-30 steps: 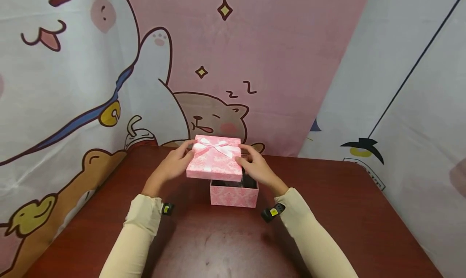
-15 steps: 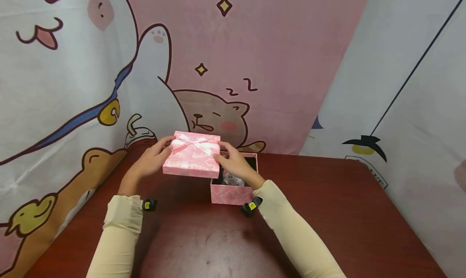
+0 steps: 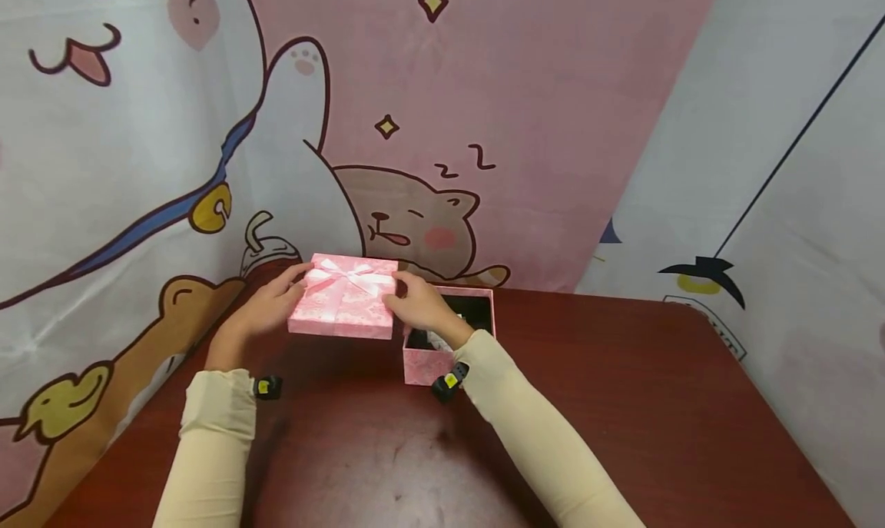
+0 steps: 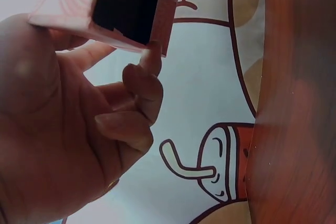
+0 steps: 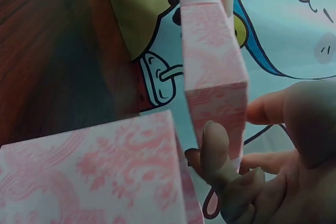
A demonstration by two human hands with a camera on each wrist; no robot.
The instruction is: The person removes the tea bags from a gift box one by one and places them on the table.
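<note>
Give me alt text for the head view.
The left hand and right hand hold up a pink lid with a ribbon bow, left of an open matching box on a brown table. A cartoon backdrop hangs behind.

Looks softly, fairly evenly lit in the head view, sharp enough across the far backdrop (image 3: 539,113). Glares pale on the near middle of the desk (image 3: 387,466); nearly bleaches the ribbon (image 3: 349,277) on the lid (image 3: 362,310). Darkens to soft-edged shadow on the desk below the lid and beside the sleeves (image 3: 214,451). Dims in both wrist views: leaves the left hand (image 4: 73,119) dark against the pale backdrop, sinks almost to black inside the lid, shades the right hand (image 5: 278,182), softens the pattern on the box (image 5: 105,177).
</note>
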